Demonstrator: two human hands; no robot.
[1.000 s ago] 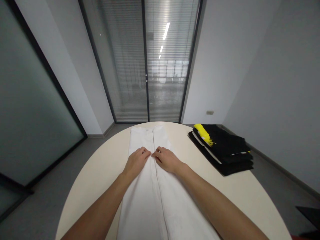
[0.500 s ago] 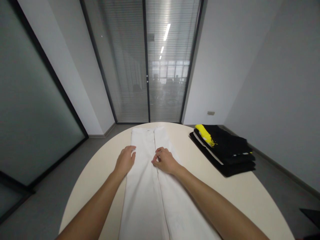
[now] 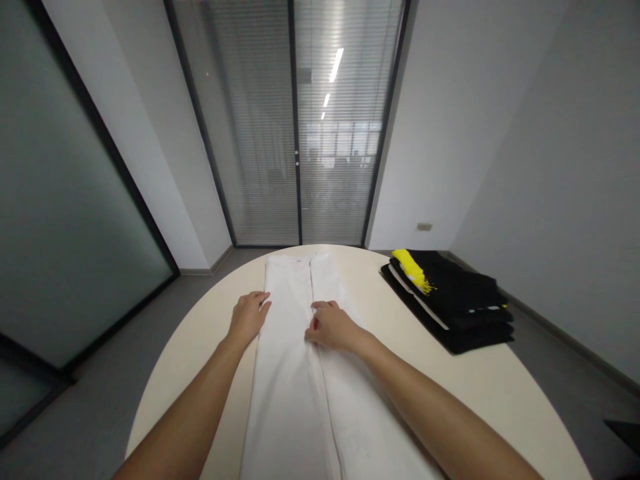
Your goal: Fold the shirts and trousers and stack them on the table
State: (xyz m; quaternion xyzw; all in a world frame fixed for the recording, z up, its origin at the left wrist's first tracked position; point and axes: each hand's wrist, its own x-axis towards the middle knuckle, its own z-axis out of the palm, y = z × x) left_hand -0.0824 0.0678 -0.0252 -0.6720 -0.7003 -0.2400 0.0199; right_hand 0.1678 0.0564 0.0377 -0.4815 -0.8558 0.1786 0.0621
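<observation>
A long white garment (image 3: 287, 373) lies lengthwise on the round table, with a folded layer whose edge runs down its middle. My left hand (image 3: 249, 317) rests at the garment's left edge, its thumb and fingers apart and touching the cloth. Across from it, my right hand (image 3: 333, 325) is closed in a pinch on the middle edge of the folded layer. The fingertips of the right hand are partly hidden by the hand itself.
A stack of folded black clothes (image 3: 460, 283) with a yellow print sits on the table (image 3: 200, 333) at the right. Beyond the far table edge stands a glass partition with blinds (image 3: 265, 167). A wall socket (image 3: 424, 227) is at the back right.
My right hand has slid slightly toward me along the folded edge, its fingers drawn closer together. My left hand stays at the left edge. The view has shifted a little.
</observation>
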